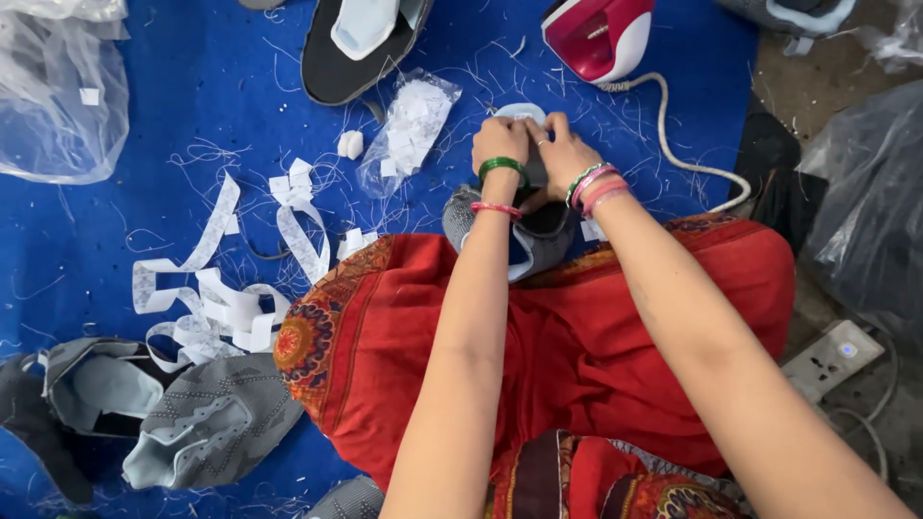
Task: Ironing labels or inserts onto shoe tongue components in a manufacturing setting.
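Both forearms lead to left hand (500, 142) and right hand (562, 149), pinching a half-hidden grey shoe upper (524, 235).

Both hands hide most of the grey shoe upper (538, 240); fingers' grip unclear

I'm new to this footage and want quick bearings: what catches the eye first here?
At centre, the left hand and right hand pinch the light tongue of a grey shoe upper resting against a red patterned garment. White paper strips curl on the blue mat at left, and a pink iron sits at top.
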